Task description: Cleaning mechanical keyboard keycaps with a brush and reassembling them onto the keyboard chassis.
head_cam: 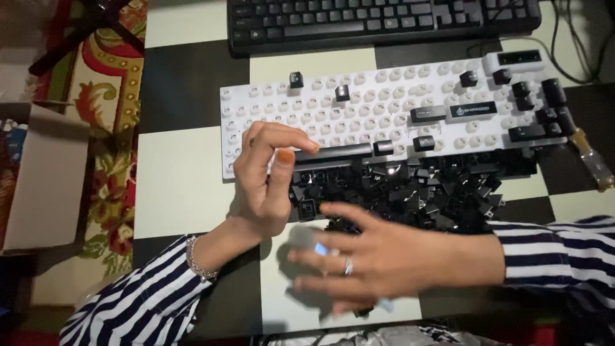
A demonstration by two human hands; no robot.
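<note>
Item 1, far left: I note a cardboard box (38, 186) on a patterned rug (106, 96), off the table's edge.

Item 2: a checkered black-and-white table (179, 186).

Item 3: my left hand (266, 176), raised on edge, fingers loosely curled, thumb and fingertips reaching onto the left end of a long dark spacebar (333, 152). It presses rather than clasps; nothing is enclosed in it.

Item 4: a white keyboard frame (384, 112), mostly bare switch stems, with scattered black keycaps fitted, more of them at its right end. The spacebar sits on its bottom row, directly under the left fingertips.

Item 5: a heap of loose black keycaps (410, 192), just below the frame, between the two hands.

Item 6: my right hand (378, 256), ringed, flat and spread, blurred. I cannot tell whether it holds anything; it lies at the heap's near edge.

Item 7, top: a complete black keyboard (384, 19).
</note>
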